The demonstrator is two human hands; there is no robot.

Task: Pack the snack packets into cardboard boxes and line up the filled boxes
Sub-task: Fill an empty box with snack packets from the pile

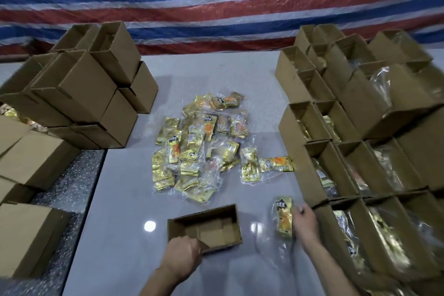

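While the left hand [183, 251] grips the box [211, 232] rim, the right hand [305, 222] pinches a packet [284, 216].
Loose packets [192, 151] lie at twelve o'clock.

Left hand [183, 255] curled, knuckles up, gripping the cardboard box [206, 220] at its near wall. Right hand [304, 223] holds a snack packet [284, 217] by its edge. Both forearms bare, reaching forward.

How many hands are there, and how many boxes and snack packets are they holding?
Hands: 2, the left hand and the right hand
Held cardboard box: 1
Held snack packet: 1
Total: 4
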